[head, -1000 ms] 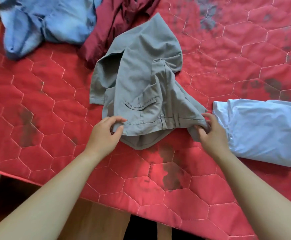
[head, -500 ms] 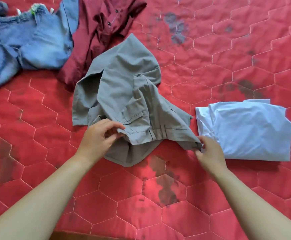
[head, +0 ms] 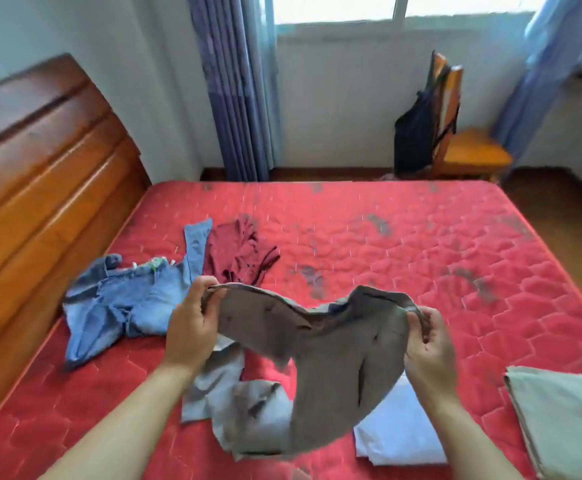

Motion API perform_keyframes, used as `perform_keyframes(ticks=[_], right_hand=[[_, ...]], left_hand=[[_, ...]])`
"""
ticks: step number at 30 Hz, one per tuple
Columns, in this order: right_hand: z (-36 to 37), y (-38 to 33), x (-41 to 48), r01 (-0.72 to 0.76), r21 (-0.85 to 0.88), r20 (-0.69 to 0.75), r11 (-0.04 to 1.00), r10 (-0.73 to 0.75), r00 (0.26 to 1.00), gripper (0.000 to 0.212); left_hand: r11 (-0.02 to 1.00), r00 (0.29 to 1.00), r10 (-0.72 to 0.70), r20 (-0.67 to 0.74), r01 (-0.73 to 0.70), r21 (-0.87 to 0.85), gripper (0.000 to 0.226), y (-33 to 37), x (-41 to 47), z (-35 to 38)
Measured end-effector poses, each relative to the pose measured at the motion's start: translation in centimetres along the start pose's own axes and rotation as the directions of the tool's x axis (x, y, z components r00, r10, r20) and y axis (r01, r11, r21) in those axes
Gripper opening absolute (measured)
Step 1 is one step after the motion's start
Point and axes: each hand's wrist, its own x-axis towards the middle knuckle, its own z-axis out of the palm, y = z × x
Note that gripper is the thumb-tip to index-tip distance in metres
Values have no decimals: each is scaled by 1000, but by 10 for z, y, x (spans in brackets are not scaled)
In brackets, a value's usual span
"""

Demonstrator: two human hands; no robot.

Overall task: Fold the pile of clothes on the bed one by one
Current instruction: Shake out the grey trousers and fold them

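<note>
Two garments lie unfolded on the left part of the red bed: blue jeans, crumpled, and just beside them a dark red shirt. They seem to wait for their turn. Next, the left hand has its fingers curled over one end of the waistband of the grey trousers, and the right hand pinches the other end in the same way. The trousers hang between both hands above the bed, with the legs dropping down onto it. I think they are held by the waist so that the legs fall straight before folding. Partly under the hanging cloth, near the right arm, a white folded garment lies flat. At the far right lies a pale green folded cloth, probably put aside as finished.
</note>
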Motion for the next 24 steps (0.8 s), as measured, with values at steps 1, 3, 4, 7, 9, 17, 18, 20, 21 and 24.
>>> perform_keyframes(ticks=[1, 3, 4, 7, 9, 17, 18, 20, 21, 24], right_hand=[[-5, -36, 9, 40, 3, -2, 999, -40, 999, 18], [-16, -96, 24, 130, -2, -12, 992, -130, 991, 19], [-21, -124, 30, 172, 1, -21, 985, -172, 985, 20], [-34, -216, 55, 358, 7, -41, 934, -358, 933, 18], [-45, -275, 69, 489, -9, -86, 872, -488, 869, 15], [-74, -369, 90, 551, -58, -172, 832, -552, 816, 11], [-71, -352, 87, 505, -89, -97, 859, -512, 853, 10], [-65, -316, 77, 438, -143, 5, 887, -442, 897, 7], [-63, -302, 73, 409, -142, 25, 901, -410, 912, 6], [-54, -280, 67, 329, -108, 65, 938, -324, 944, 6]], left_hand=[[999, 998, 41, -54, -42, -11, 19, 27, 18, -18], [990, 982, 130, -136, -137, -39, 16, 74, 48, -54], [981, 968, 178, -179, -189, -48, 15, 95, 61, -71], [959, 924, 255, -286, -279, -46, 9, 155, 102, -123], [944, 890, 296, -348, -327, -33, 9, 190, 124, -156], [975, 870, 218, -442, -214, 60, 9, 227, 147, -240], [990, 904, 143, -404, -131, 57, 9, 209, 137, -232], [1000, 939, 3, -345, 6, 23, 10, 167, 111, -214], [998, 941, -53, -335, 57, 3, 10, 148, 98, -207], [990, 931, -140, -337, 139, -28, 10, 114, 69, -195]])
